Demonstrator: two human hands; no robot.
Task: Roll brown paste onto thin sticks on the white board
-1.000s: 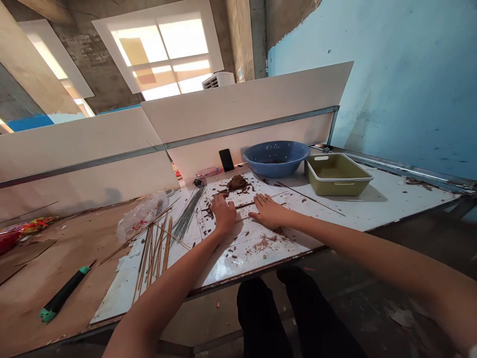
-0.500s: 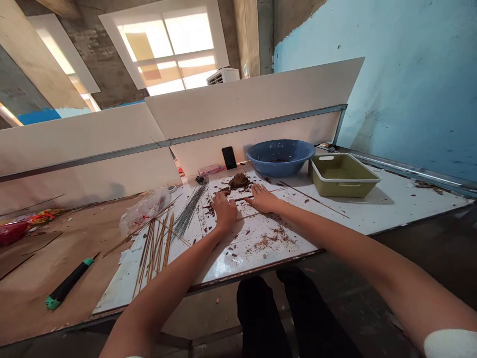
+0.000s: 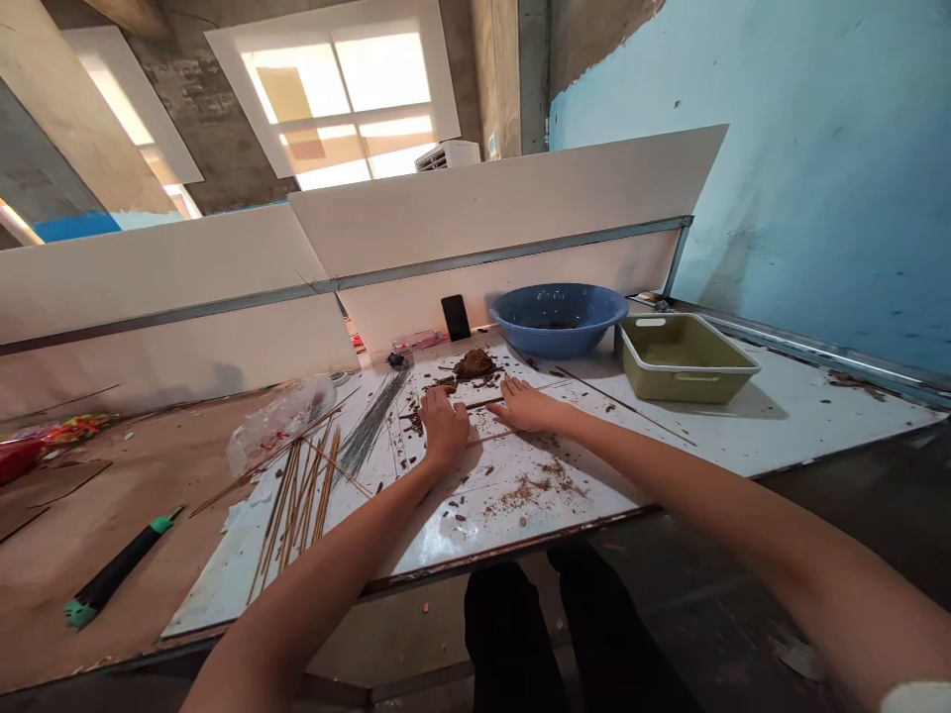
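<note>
My left hand point(image 3: 444, 426) and my right hand point(image 3: 526, 406) lie palm down on a white board point(image 3: 475, 525), both resting on a thin stick point(image 3: 484, 402) coated with brown paste. The stick runs across beneath both hands, with no fingers wrapped around it. Just beyond them sits a lump of brown paste point(image 3: 475, 364), closest to my left hand. Brown crumbs point(image 3: 531, 487) are scattered across the board. To the left lie loose bamboo sticks point(image 3: 297, 505) and a bundle of thin grey sticks point(image 3: 368, 421).
A blue plastic basin point(image 3: 559, 322) and an olive tray point(image 3: 687, 358) stand at the board's far right. A black phone point(image 3: 456, 317) leans on the white partition point(image 3: 490, 267). A crumpled plastic bag point(image 3: 280, 426) and a green-handled tool point(image 3: 119, 574) lie to the left on a wooden table point(image 3: 126, 495).
My right hand has shifted slightly along the stick toward the far side of the board. My left hand stays nearly in place, and the view has moved a little.
</note>
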